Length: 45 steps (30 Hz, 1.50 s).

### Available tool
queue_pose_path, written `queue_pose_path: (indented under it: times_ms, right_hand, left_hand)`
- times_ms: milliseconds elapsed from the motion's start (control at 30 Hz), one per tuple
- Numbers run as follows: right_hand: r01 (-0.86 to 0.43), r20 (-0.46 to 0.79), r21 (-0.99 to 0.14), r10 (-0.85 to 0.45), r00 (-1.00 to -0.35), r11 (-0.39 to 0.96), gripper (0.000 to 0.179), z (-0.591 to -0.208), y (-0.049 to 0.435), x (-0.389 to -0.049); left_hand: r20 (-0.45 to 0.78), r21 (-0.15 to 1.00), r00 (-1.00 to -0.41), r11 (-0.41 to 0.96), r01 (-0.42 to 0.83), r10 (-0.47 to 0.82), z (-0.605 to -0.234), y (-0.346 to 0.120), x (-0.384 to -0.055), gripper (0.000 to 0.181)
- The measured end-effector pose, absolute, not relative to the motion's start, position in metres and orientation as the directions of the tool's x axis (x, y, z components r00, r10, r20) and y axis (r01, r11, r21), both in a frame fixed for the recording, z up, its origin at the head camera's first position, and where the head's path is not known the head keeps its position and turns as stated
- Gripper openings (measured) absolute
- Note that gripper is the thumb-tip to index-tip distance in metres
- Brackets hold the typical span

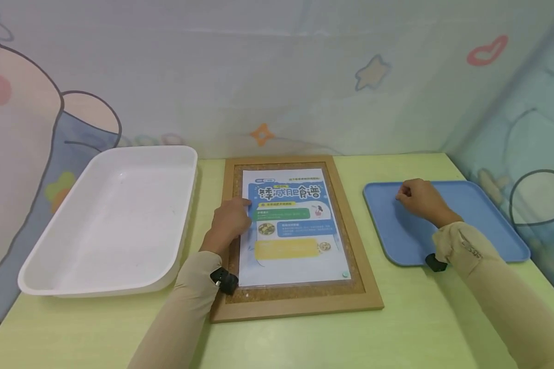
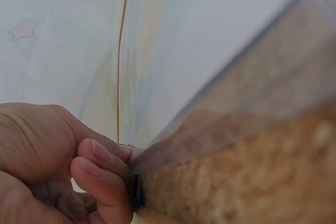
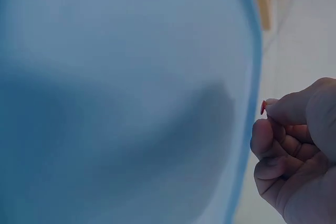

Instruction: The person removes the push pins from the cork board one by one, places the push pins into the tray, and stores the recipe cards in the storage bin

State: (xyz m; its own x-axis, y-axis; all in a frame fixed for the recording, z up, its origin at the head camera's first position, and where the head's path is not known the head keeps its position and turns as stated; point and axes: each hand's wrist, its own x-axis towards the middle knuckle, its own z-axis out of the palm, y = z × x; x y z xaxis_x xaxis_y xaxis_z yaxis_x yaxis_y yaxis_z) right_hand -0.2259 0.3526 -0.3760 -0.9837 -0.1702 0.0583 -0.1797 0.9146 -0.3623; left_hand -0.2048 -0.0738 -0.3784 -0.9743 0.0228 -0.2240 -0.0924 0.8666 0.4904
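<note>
nearest, a smooth wood-toned frame (image 1: 304, 306) borders grainy brown cork (image 1: 304, 293), a flat printed sheet (image 1: 295, 270) lying on it. the left hand (image 1: 231, 219) is at the sheet's left edge; whether it pinches there, i can't tell. a sideways drag from it could skew the sheet. the right hand (image 1: 422, 200) pinches a tiny red piece (image 3: 263, 107) over the blue tray (image 1: 494, 225); a slackening fingertip hold could drop it. the tray is shallow, round-cornered; the white tub (image 1: 129, 215) looks deeper, glossy. behind: a pale cartoon-printed backdrop (image 1: 258, 77).
</note>
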Motion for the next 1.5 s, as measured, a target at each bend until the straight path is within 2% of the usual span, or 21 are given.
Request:
queue_pose_path:
  times_ms: [233, 500, 733, 900, 1233, 1367, 1500]
  right_hand:
    - [-0.145, 0.036, -0.340, -0.141, -0.989, 0.929, 0.018, -0.389, 0.376, -0.212]
    - [-0.093, 0.003, -0.346, -0.098, -0.995, 0.934, 0.018, -0.392, 0.381, -0.208]
    - [-0.098, -0.024, -0.354, -0.114, -0.993, 0.930, 0.017, -0.392, 0.383, -0.210]
    - [-0.094, -0.052, -0.357, -0.120, -0.991, 0.929, 0.017, -0.385, 0.384, -0.210]
    - [-0.154, -0.019, -0.379, -0.174, -0.985, 0.913, 0.021, -0.351, 0.366, -0.205]
    - [-0.219, -0.042, -0.434, -0.263, -0.964, 0.874, 0.018, -0.331, 0.335, -0.197]
    - [-0.317, -0.112, -0.491, -0.419, -0.901, 0.812, 0.013, -0.321, 0.298, -0.186]
  left_hand:
    - [-0.218, 0.491, -0.975, 0.868, -0.078, 0.035, -0.379, -0.075, -0.205, 0.053]
    - [-0.215, 0.494, -0.976, 0.866, -0.080, 0.032, -0.379, -0.074, -0.205, 0.053]
    - [-0.224, 0.506, -0.974, 0.858, -0.093, 0.027, -0.379, -0.074, -0.204, 0.053]
    - [-0.238, 0.502, -0.971, 0.858, -0.108, 0.017, -0.380, -0.074, -0.204, 0.054]
    - [-0.227, 0.494, -0.973, 0.865, -0.088, 0.030, -0.382, -0.075, -0.206, 0.054]
    - [-0.239, 0.491, -0.971, 0.866, -0.096, 0.028, -0.382, -0.075, -0.207, 0.055]
    - [-0.246, 0.492, -0.969, 0.865, -0.101, 0.027, -0.381, -0.074, -0.208, 0.054]
